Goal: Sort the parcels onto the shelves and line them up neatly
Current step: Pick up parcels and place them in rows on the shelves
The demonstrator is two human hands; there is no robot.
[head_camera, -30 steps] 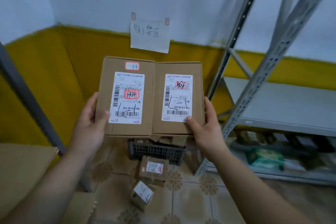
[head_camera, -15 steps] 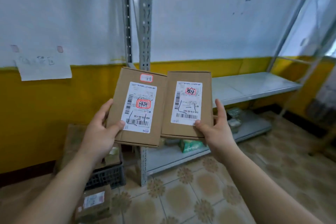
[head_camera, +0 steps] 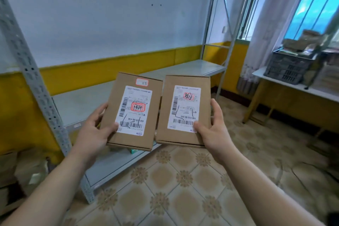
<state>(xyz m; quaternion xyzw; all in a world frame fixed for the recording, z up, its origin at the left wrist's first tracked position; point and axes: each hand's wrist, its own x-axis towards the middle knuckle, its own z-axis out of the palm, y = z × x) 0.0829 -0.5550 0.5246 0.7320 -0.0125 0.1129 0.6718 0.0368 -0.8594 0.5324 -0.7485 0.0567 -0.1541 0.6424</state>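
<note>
Flat brown cardboard left parcel (head_camera: 132, 112), white-labelled (red-stamped), gripped in left hand (head_camera: 91, 134); matching right parcel (head_camera: 183, 110) gripped in right hand (head_camera: 214, 130); overlapped earlier, now edge beside edge.

Dark crate (head_camera: 288, 69) on a white table (head_camera: 259, 73) beside the curtained window (head_camera: 310, 0).

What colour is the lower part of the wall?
Yellow, below a white upper wall, clear in the head view.

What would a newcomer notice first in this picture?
Two flat cardboard parcels with white labels fill the centre, side by side: the left hand grips the left parcel, the right hand grips the right parcel. Behind them a grey metal shelf runs along the yellow-and-white wall. A dark crate sits on a table at right.
</note>
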